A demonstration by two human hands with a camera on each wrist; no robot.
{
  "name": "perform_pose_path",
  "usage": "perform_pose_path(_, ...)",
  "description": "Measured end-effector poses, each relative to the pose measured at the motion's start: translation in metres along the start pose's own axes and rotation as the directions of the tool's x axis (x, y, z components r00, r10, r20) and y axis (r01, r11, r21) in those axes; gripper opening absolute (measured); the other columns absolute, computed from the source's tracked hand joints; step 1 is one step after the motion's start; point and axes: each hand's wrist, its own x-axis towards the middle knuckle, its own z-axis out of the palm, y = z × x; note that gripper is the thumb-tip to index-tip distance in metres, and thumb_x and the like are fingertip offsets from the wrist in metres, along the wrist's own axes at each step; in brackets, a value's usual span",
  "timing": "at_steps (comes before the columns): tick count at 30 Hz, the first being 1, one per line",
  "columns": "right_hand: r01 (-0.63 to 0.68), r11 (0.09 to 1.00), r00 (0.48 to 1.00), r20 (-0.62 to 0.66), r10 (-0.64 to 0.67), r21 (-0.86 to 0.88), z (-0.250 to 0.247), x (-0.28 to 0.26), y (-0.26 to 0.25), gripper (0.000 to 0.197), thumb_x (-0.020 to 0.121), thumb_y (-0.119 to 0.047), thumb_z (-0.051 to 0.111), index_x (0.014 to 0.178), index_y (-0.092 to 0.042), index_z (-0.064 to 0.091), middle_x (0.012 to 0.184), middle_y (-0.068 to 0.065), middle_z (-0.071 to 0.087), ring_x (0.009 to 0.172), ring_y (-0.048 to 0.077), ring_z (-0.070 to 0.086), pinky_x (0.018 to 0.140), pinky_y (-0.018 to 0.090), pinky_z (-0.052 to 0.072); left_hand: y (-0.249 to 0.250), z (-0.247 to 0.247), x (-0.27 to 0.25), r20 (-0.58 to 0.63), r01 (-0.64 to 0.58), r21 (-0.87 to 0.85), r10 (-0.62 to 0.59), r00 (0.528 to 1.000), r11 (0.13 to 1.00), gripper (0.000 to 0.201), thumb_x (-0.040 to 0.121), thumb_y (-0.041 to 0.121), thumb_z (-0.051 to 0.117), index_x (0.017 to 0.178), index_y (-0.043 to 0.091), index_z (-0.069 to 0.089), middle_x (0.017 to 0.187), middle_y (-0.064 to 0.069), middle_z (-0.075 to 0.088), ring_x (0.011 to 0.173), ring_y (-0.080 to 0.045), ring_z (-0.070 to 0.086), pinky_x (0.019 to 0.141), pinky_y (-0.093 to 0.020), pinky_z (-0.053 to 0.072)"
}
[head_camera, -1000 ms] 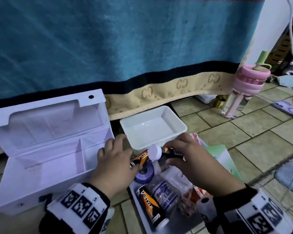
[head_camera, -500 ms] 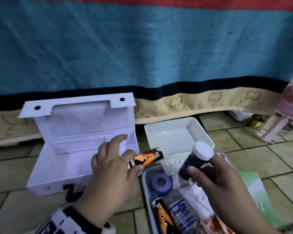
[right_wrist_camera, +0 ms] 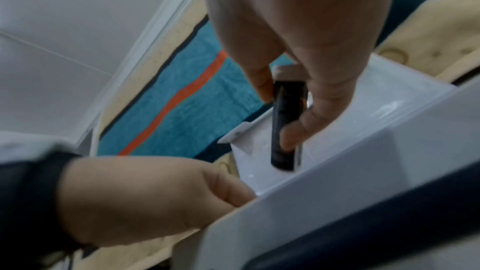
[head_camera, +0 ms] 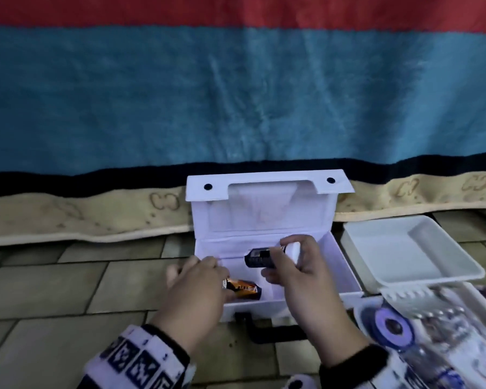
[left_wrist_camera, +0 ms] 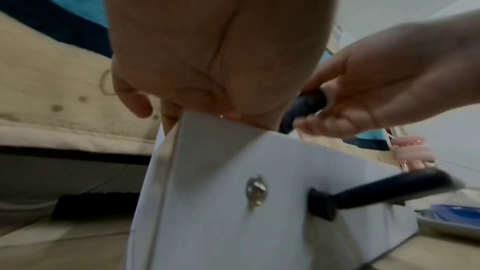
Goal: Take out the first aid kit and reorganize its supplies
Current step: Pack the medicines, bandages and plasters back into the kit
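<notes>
The right hand (head_camera: 298, 279) curls its fingers round a dark bottle (head_camera: 260, 258) with a white cap, held over the open white first aid kit (head_camera: 264, 220) on the floor. The left hand (head_camera: 197, 293) grips an orange-and-black tube (head_camera: 243, 288) lying inside the kit's left part.

The head view looks down from above at the open white case (head_camera: 267, 220), centre frame. Both wrist views look up from close beside its front wall, sharing it.
</notes>
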Motion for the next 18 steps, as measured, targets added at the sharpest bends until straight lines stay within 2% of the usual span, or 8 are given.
perform_pose_path(2, -0.039, 0.989, 0.999, 0.016, 0.041, -0.145, 0.017, 0.017, 0.007, 0.009, 0.087, -0.014, 0.059, 0.089, -0.02, 0.052, 0.072, 0.003, 0.07, 0.07, 0.025, 0.068, 0.078, 0.044, 0.055, -0.008, -0.001, 0.006, 0.067, -0.041, 0.019, 0.04, 0.997, 0.999, 0.027, 0.089, 0.042, 0.051, 0.113, 0.031, 0.059, 0.119, 0.013, 0.051, 0.121, -0.013, 0.037, 0.087, -0.037, 0.023)
perform_pose_path(3, -0.055, 0.979, 0.998, 0.022, 0.061, -0.198, 0.023, 0.025, 0.011, 0.009, 0.085, -0.014, 0.06, 0.088, -0.02, 0.054, 0.07, 0.002, 0.065, 0.072, 0.027, 0.068, 0.079, 0.044, 0.055, -0.012, -0.003, 0.008, 0.099, -0.074, 0.04, 0.07, 0.993, 0.996, 0.026, 0.088, 0.038, 0.055, 0.112, 0.029, 0.061, 0.116, 0.012, 0.055, 0.121, -0.013, 0.039, 0.091, -0.038, 0.024)
perform_pose_path(6, -0.127, 0.949, 0.988, 0.045, 0.145, -0.288, 0.034, 0.038, 0.022, 0.012, 0.081, -0.01, 0.064, 0.088, -0.018, 0.059, 0.066, -0.002, 0.046, 0.069, 0.019, 0.055, 0.07, 0.033, 0.046, -0.022, -0.009, 0.013, 0.155, -0.167, 0.079, 0.153, 0.976, 0.983, 0.024, 0.087, 0.025, 0.058, 0.111, 0.024, 0.063, 0.112, 0.005, 0.06, 0.117, -0.017, 0.044, 0.096, -0.035, 0.027)
perform_pose_path(8, -0.157, 0.925, 0.97, 0.121, 0.21, -0.345, 0.035, 0.04, 0.028, 0.014, 0.077, -0.011, 0.067, 0.09, -0.015, 0.063, 0.07, 0.0, 0.048, 0.067, 0.013, 0.049, 0.066, 0.028, 0.04, -0.028, -0.011, 0.013, 0.136, -0.22, 0.018, 0.216, 0.967, 0.975, 0.024, 0.086, 0.023, 0.058, 0.109, 0.024, 0.062, 0.111, 0.003, 0.061, 0.115, -0.017, 0.046, 0.094, -0.032, 0.031)
perform_pose_path(11, -0.129, 0.884, 0.938, 0.235, 0.256, -0.449, 0.033, 0.038, 0.029, 0.013, 0.074, -0.013, 0.067, 0.085, -0.019, 0.066, 0.073, -0.001, 0.058, 0.064, 0.008, 0.05, 0.064, 0.02, 0.041, -0.036, -0.013, 0.009, 0.089, -0.231, -0.165, 0.248, 0.965, 0.959, 0.018, 0.086, 0.028, 0.059, 0.103, 0.025, 0.063, 0.106, 0.006, 0.061, 0.11, -0.014, 0.048, 0.093, -0.029, 0.037)
perform_pose_path(14, -0.037, 0.821, 0.917, 0.306, 0.254, -0.57, 0.03, 0.039, 0.029, 0.014, 0.076, -0.013, 0.065, 0.082, -0.025, 0.066, 0.062, -0.007, 0.052, 0.054, 0.005, 0.049, 0.055, 0.016, 0.039, -0.036, -0.013, -0.003, 0.016, -0.238, -0.255, 0.251, 0.968, 0.937, 0.02, 0.088, 0.038, 0.057, 0.103, 0.026, 0.059, 0.105, 0.007, 0.055, 0.108, -0.011, 0.046, 0.091, -0.025, 0.038)
perform_pose_path(16, 0.015, 0.811, 0.907, 0.349, 0.235, -0.584, 0.03, 0.04, 0.03, 0.014, 0.074, -0.014, 0.066, 0.08, -0.027, 0.067, 0.065, -0.006, 0.057, 0.056, 0.008, 0.053, 0.058, 0.019, 0.043, -0.036, -0.012, -0.011, -0.03, -0.25, -0.309, 0.253, 0.967, 0.918, 0.023, 0.087, 0.042, 0.056, 0.104, 0.026, 0.057, 0.107, 0.009, 0.052, 0.108, -0.009, 0.043, 0.091, -0.022, 0.036)
perform_pose_path(18, 0.065, 0.793, 0.899, 0.381, 0.217, -0.605, 0.031, 0.042, 0.032, 0.019, 0.075, -0.012, 0.063, 0.075, -0.03, 0.066, 0.064, -0.011, 0.061, 0.058, 0.0, 0.055, 0.058, 0.013, 0.041, -0.037, -0.013, -0.016, -0.049, -0.27, -0.342, 0.27, 0.962, 0.9, 0.03, 0.085, 0.044, 0.058, 0.109, 0.026, 0.055, 0.11, 0.011, 0.05, 0.109, -0.006, 0.041, 0.092, -0.019, 0.033)
